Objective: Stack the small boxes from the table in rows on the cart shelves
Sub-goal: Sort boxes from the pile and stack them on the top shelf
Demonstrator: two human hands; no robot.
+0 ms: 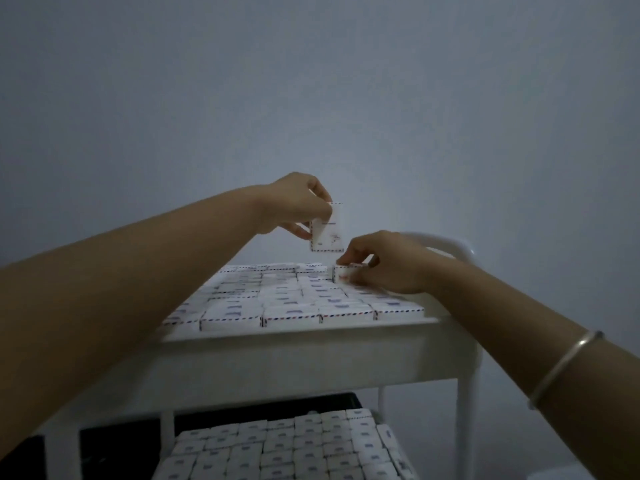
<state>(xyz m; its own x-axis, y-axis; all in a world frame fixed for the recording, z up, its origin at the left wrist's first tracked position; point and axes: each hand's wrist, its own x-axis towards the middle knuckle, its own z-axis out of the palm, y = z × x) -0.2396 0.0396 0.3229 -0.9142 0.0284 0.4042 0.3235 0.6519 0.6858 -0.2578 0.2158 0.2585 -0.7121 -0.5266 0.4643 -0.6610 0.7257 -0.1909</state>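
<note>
Small white boxes with red-and-blue striped edges lie in rows (291, 299) on the top shelf of a white cart (311, 355). My left hand (294, 206) holds one such box (327, 230) upright in the air above the far rows, pinched at its top and bottom. My right hand (384, 265) grips another box (344, 273) that rests on top of the layer at the far right. More of the boxes fill the lower shelf (287, 448) in rows.
The cart's curved white handle (446, 245) rises behind my right hand. A plain grey wall (311, 98) stands close behind the cart. Something dark (214, 415) lies behind the lower shelf. A thin bangle (561, 368) circles my right forearm.
</note>
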